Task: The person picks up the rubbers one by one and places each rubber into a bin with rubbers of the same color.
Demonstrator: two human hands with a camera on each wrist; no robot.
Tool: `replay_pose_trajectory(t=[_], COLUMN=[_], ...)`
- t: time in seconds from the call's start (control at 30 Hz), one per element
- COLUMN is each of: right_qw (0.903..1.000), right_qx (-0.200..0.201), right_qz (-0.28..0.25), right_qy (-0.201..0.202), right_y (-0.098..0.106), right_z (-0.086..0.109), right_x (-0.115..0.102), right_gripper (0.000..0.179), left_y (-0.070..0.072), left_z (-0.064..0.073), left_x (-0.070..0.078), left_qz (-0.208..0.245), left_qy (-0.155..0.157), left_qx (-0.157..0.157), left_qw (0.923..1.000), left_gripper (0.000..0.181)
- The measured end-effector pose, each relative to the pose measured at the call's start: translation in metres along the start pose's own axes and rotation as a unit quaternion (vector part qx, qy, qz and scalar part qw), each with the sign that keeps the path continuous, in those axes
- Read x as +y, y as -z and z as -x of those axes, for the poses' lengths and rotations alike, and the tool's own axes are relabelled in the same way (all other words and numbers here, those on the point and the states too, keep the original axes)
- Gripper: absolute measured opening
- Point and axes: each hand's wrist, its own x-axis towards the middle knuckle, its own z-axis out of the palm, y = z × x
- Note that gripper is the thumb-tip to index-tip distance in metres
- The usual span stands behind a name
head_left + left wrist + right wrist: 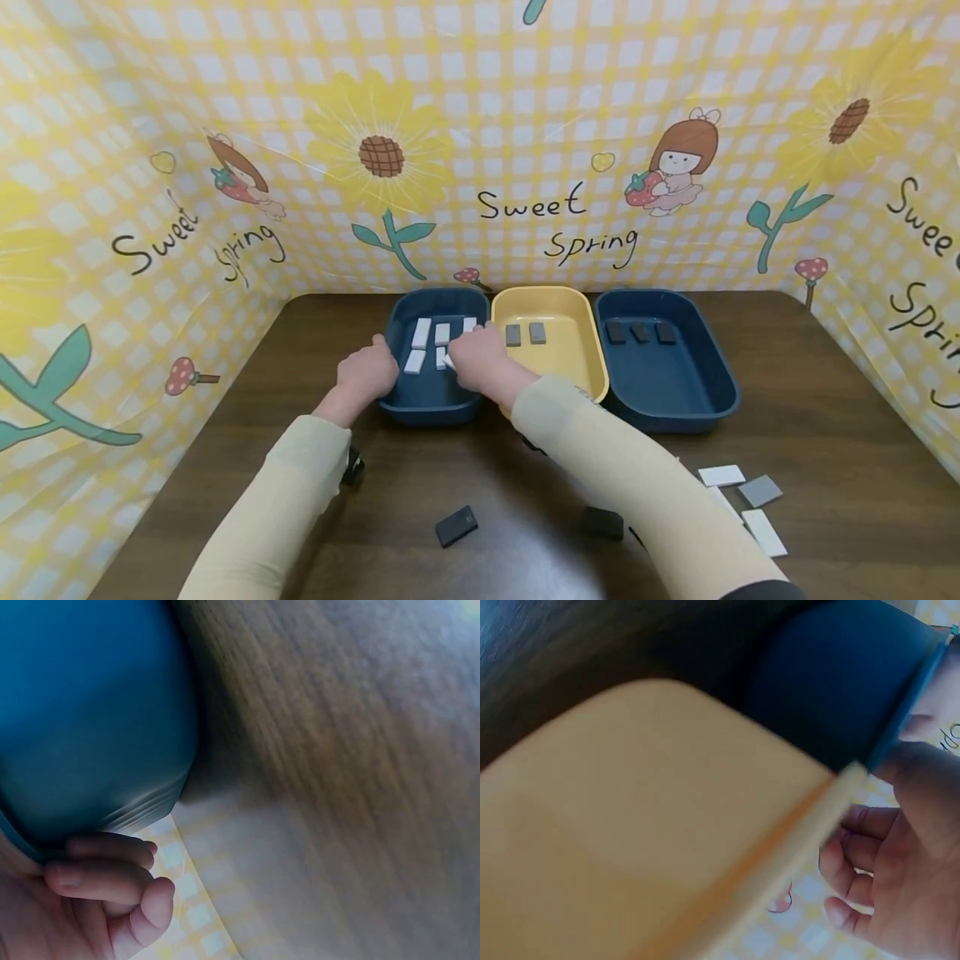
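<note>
Left blue tray (427, 414): found on the brown surface (375, 554), with both my hands at its sides. My left hand (367, 369) is at its 9 o'clock, fingers curled and gripping the rim; the left wrist view places those fingers against the outer wall. My right hand (477, 357) is at its 3 o'clock, gripping the opposite rim, thumb at the edge and fingers curled outside (the head view hides most of this hold).

Contents: several white tiles (422, 333), some partly covered by my right hand.

Yellow tray (562, 367): just beside, at 3 o'clock of the left blue tray, holding two grey tiles (537, 332). Right blue tray (667, 379): farther along at 3 o'clock, with three black tiles (665, 333) towards its 12 o'clock end.

Loose items: a dark tile (456, 527) lies at 6 o'clock of the left blue tray. White and grey pieces (760, 491) lie at 4 o'clock, near my right sleeve (622, 467).
</note>
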Motion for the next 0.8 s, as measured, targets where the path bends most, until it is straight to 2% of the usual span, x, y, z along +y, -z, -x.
replay_pose_trajectory(t=[0.13,0.47,0.8], right_qw=[0.9992,0.9988,0.9983], right_qx=[-0.003,-0.024,-0.055], right_qz=[0.039,0.041,0.018], right_qy=[-0.012,-0.015,0.001], right_y=[-0.008,-0.023,-0.015], right_z=[-0.006,-0.016,-0.013], right_x=[-0.01,-0.016,-0.01], right_gripper=[0.023,0.025,0.024], left_y=[0.001,0.002,0.002], left_z=[-0.001,0.002,0.004], left_x=[-0.001,0.0,0.002], left_qz=[0.001,0.001,0.002], left_qy=[0.003,0.0,0.009], left_qx=[-0.003,0.0,-0.005], left_qw=[1.0,1.0,1.0], left_gripper=[0.056,0.055,0.055])
